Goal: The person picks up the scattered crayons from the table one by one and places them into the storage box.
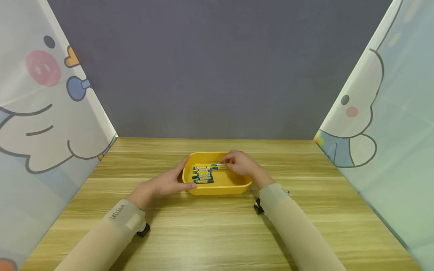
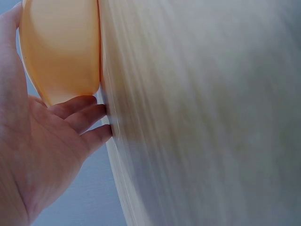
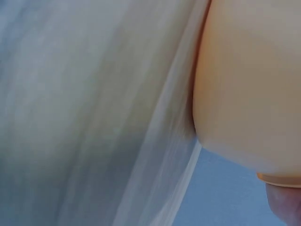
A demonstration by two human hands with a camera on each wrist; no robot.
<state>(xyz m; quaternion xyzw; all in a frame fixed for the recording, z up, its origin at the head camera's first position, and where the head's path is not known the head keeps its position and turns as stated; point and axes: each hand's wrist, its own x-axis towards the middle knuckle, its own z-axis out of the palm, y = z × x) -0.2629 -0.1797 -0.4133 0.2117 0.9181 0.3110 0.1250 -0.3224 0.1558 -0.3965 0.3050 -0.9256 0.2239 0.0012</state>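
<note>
A shallow yellow plastic tray [image 1: 220, 191] sits on the table. In its left half lie several crayons [image 1: 203, 175] in yellow-and-blue wrappers, roughly side by side. My left hand [image 1: 169, 181] holds the tray's left end, thumb along the front rim and fingers round the outer wall; the left wrist view shows those fingers [image 2: 87, 113] against the wall, low by the table. Inside the tray, near the back, my right hand [image 1: 241, 163] pinches a green-tipped crayon [image 1: 217, 165], with another crayon just below it. The right wrist view shows mostly the tray's outer wall [image 3: 249, 89], hiding the fingertips.
The wood-grain table [image 1: 200, 233] extends around the tray on all sides. A dark grey panel [image 1: 217, 75] stands behind it. Cartoon-printed sheets [image 1: 61, 124] hang at left and right. Both sleeved wrists carry small black devices [image 1: 259, 206].
</note>
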